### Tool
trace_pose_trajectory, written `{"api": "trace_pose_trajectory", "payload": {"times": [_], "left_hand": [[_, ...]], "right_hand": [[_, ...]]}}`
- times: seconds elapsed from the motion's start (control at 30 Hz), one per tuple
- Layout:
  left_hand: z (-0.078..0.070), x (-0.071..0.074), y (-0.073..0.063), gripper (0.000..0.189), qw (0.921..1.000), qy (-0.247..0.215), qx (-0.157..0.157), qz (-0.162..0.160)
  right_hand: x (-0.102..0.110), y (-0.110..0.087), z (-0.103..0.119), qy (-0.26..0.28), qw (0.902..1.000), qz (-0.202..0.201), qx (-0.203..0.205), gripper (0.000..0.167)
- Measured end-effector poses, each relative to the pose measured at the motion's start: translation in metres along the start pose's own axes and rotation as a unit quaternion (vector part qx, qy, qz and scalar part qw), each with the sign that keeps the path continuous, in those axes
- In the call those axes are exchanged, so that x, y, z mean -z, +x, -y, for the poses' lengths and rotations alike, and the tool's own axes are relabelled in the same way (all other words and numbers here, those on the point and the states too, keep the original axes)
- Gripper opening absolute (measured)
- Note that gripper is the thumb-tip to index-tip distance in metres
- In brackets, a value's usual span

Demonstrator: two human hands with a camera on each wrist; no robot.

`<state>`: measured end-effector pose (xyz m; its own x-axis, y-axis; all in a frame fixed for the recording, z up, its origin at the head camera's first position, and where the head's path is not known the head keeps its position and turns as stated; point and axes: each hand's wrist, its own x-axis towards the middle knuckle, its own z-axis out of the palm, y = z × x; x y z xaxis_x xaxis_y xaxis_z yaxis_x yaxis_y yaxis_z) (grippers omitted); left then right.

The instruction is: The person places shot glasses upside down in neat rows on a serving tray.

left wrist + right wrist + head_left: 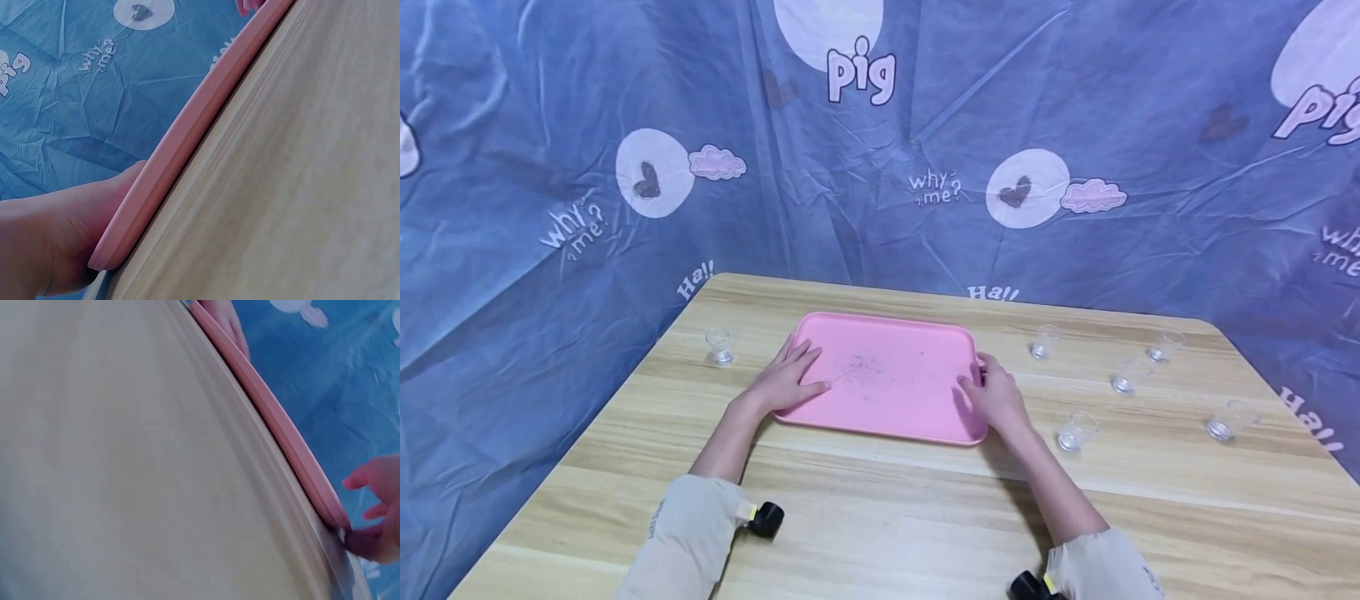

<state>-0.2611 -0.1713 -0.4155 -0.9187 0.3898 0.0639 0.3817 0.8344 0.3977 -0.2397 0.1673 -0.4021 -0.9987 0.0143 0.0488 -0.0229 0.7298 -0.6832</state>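
A shallow pink tray [887, 379] with grey scuff marks in its middle lies on the wooden table, its long sides running left to right. At its left end is my left hand [781, 385], fingers straight and spread over the edge, thumb reaching inward across the tray. My right hand [998, 393] holds the right end, with its thumb above the tray and its fingers curled at the outer edge. In the right wrist view the fingers [369, 540] sit low at the tray's corner. The left wrist view shows the tray's pink side wall [169, 156] close along the tabletop.
One small clear glass [720, 347] stands left of the tray. Several more are scattered to its right, the nearest glass [1077, 432] beside my right forearm and another glass [1231, 420] farther right. A blue printed cloth [850, 217] hangs behind the table [880, 517].
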Motion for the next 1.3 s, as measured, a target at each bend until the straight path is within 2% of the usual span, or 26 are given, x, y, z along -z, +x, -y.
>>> {"api": "trace_pose_trajectory", "payload": {"times": [0.1, 0.23, 0.4, 0.5, 0.57, 0.63, 0.7, 0.73, 0.87, 0.93, 0.97, 1.07, 1.13, 1.23, 1.3], "left_hand": [[0.001, 0.001, 0.0, 0.069, 1.0, -0.001, 0.002, 0.002], [0.003, 0.001, -0.001, 0.069, 1.0, -0.003, 0.006, 0.003], [0.005, 0.002, 0.0, 0.069, 0.9999, -0.007, 0.006, -0.004], [0.007, 0.002, 0.001, 0.068, 0.9997, -0.015, -0.001, -0.02], [0.009, 0.004, 0.002, 0.066, 0.9983, -0.038, -0.007, -0.044], [0.011, 0.007, 0.003, 0.061, 0.9939, -0.073, -0.013, -0.081], [0.013, 0.014, 0.004, 0.055, 0.9829, -0.123, -0.017, -0.136], [0.014, 0.018, 0.004, 0.052, 0.974, -0.147, -0.02, -0.172], [0.022, 0.037, 0.0, 0.045, 0.9273, -0.195, -0.024, -0.318], [0.028, 0.046, -0.004, 0.046, 0.9093, -0.2, -0.008, -0.365], [0.032, 0.05, -0.007, 0.048, 0.9036, -0.201, 0.005, -0.378], [0.048, 0.058, -0.016, 0.054, 0.8927, -0.217, 0.05, -0.392], [0.059, 0.059, -0.023, 0.058, 0.8883, -0.232, 0.076, -0.389], [0.074, 0.059, -0.032, 0.065, 0.8864, -0.283, 0.101, -0.352], [0.082, 0.058, -0.039, 0.07, 0.89, -0.314, 0.111, -0.311]], "right_hand": [[0.007, 0.009, -0.011, 0.121, 0.9923, 0.012, -0.023, 0.057], [0.011, 0.015, -0.024, 0.209, 0.977, 0.033, -0.032, 0.053], [0.013, 0.017, -0.03, 0.234, 0.9709, 0.049, -0.02, 0.05], [0.013, 0.018, -0.03, 0.24, 0.9693, 0.053, -0.019, 0.048], [0.013, 0.018, -0.031, 0.237, 0.9698, 0.055, -0.02, 0.048], [0.013, 0.019, -0.031, 0.237, 0.9697, 0.055, -0.021, 0.048], [0.013, 0.019, -0.031, 0.238, 0.9693, 0.056, -0.024, 0.048], [0.013, 0.018, -0.032, 0.238, 0.9693, 0.056, -0.025, 0.048], [0.013, 0.018, -0.032, 0.245, 0.9679, 0.052, -0.026, 0.047], [0.013, 0.017, -0.032, 0.248, 0.9672, 0.048, -0.028, 0.047], [0.013, 0.017, -0.032, 0.246, 0.9676, 0.046, -0.031, 0.047], [0.014, 0.015, -0.031, 0.245, 0.9679, 0.042, -0.036, 0.045], [0.014, 0.015, -0.031, 0.246, 0.9677, 0.039, -0.039, 0.044], [0.015, 0.013, -0.033, 0.252, 0.9662, 0.039, -0.038, 0.042], [0.015, 0.013, -0.034, 0.253, 0.9658, 0.039, -0.039, 0.042]]}}
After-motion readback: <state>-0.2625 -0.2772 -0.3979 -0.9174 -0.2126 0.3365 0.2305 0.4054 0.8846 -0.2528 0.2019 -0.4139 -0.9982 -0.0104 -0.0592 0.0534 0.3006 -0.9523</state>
